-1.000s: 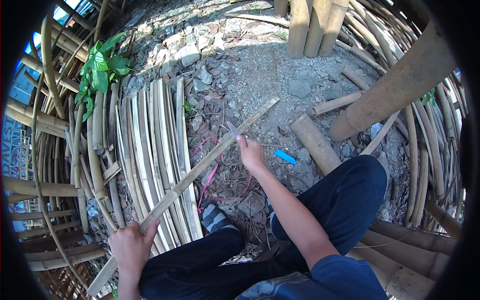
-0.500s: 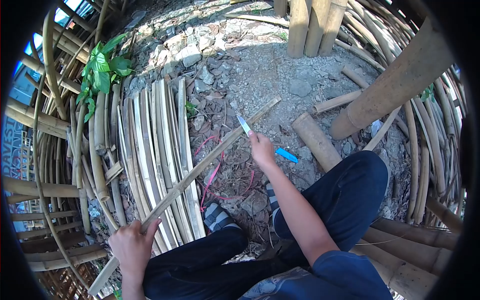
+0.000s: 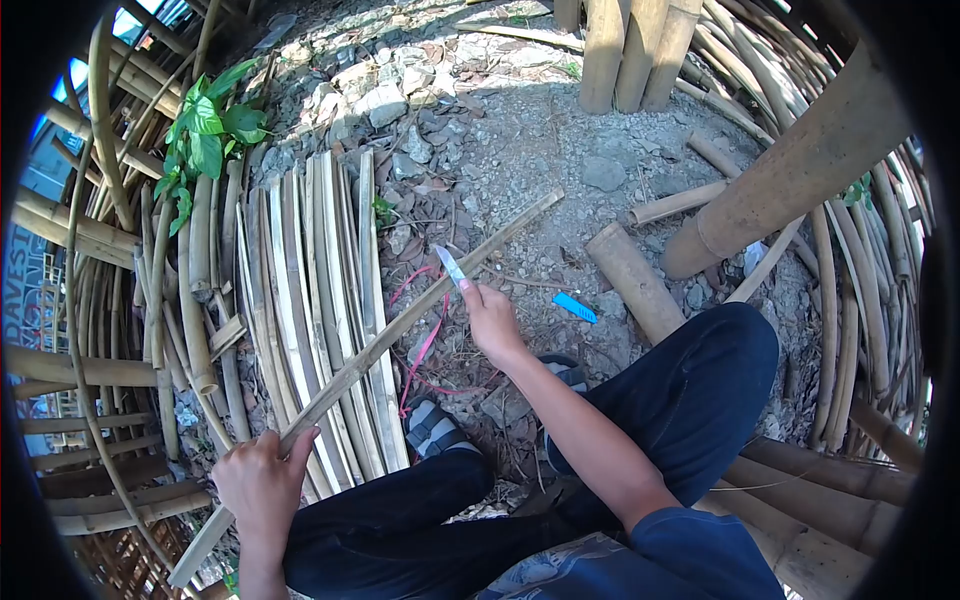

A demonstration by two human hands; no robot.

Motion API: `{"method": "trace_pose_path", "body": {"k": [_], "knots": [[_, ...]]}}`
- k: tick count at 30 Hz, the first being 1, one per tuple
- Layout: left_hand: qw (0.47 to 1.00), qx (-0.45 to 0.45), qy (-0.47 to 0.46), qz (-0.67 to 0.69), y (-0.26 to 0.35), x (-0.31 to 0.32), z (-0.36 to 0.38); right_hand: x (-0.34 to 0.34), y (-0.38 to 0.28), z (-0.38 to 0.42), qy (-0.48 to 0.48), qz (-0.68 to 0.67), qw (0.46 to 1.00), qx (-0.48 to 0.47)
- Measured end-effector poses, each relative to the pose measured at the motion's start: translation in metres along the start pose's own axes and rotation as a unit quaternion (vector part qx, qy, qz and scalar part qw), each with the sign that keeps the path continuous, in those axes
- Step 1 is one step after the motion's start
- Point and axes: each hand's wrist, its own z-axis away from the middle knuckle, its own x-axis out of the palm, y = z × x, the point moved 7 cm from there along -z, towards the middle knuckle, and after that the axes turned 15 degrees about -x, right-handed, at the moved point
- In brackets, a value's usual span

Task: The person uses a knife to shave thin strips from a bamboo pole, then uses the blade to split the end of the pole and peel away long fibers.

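Note:
My left hand point(image 3: 262, 482) is wrapped round the lower part of a long bamboo strip point(image 3: 372, 352), which slants up to the right across the view. In my right hand point(image 3: 490, 322) is a knife point(image 3: 450, 266) with a light blade; its handle is hidden by my fingers. The blade lies across the strip's upper half and seems to touch it. To the left, under the held strip, lies a row of several split bamboo strips point(image 3: 329, 260). A blue sheath-like piece point(image 3: 575, 307) rests on the ground right of my right hand.
Pink twine point(image 3: 425, 345) trails over the dry leaves. A cut bamboo piece point(image 3: 634, 280) lies at the right, near a thick leaning bamboo pole point(image 3: 790, 165). Bamboo poles point(image 3: 85, 370) stack along the left, with a green plant point(image 3: 205, 125) above. Rocks point(image 3: 383, 104) cover the far ground.
My right hand and the knife have moved down and left along the bamboo strip, toward my left hand. The left hand keeps its hold, and the strip has barely shifted.

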Motion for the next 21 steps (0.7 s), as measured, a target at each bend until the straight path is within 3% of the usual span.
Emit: {"method": "trace_pose_path", "body": {"k": [5, 7, 9, 11, 13, 17, 21], "knots": [[1.000, -0.010, -0.021, 0.003, -0.006, 0.007, -0.001, 0.041, -0.085, 0.051, -0.113, -0.035, 0.989, -0.090], [1.000, 0.000, -0.007, 0.016, -0.004, 0.002, 0.000, 0.039, -0.101, 0.058, -0.117, -0.046, 0.987, -0.104], [1.000, -0.001, -0.011, 0.013, -0.004, 0.000, 0.001, 0.020, -0.083, 0.041, -0.032, -0.111, 0.993, -0.037], [1.000, -0.010, -0.018, 0.010, -0.004, 0.000, 0.002, -0.007, -0.022, 0.006, 0.074, -0.052, 0.996, 0.004], [1.000, -0.001, -0.002, 0.018, -0.005, -0.002, 0.004, -0.040, 0.014, -0.017, 0.087, 0.052, 0.993, 0.063], [0.999, 0.020, 0.026, 0.039, -0.002, -0.007, 0.002, -0.044, 0.043, -0.033, 0.070, 0.077, 0.993, 0.063], [0.998, 0.034, 0.013, 0.050, -0.001, -0.004, 0.003, -0.037, 0.022, -0.027, 0.072, 0.057, 0.995, 0.042]]}}
